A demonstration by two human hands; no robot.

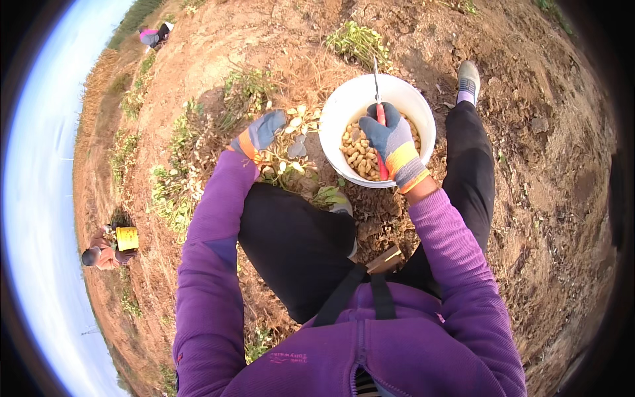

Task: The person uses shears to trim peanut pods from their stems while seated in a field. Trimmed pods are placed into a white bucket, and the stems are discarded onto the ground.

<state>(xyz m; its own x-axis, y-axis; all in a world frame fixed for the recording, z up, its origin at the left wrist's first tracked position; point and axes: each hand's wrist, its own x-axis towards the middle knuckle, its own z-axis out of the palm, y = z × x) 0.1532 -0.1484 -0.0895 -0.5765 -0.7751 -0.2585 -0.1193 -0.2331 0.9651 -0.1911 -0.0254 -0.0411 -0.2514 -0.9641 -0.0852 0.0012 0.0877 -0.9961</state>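
Note:
A white plastic bucket (330, 116) stands on the soil between my legs, its bottom covered with unshelled peanuts (360, 158). Over its opening, my gloved right hand (392, 131) is closed round the red handle of a bladed tool (381, 115), whose metal end points away past the far rim. I cannot tell whether the tool is shears or a knife. To the left of the bucket, my gloved left hand (265, 131) grips uprooted peanut plants (285, 166), with pale pods (296, 120) showing beside the fingers. The palm side of that hand is hidden.
More peanut plants (173, 188) lie in a row on the left, and a green bunch (358, 42) lies beyond the bucket. A small wooden piece (384, 259) is beneath me. One person (105, 254) with a yellow bucket (127, 238) and another person (155, 35) are farther off.

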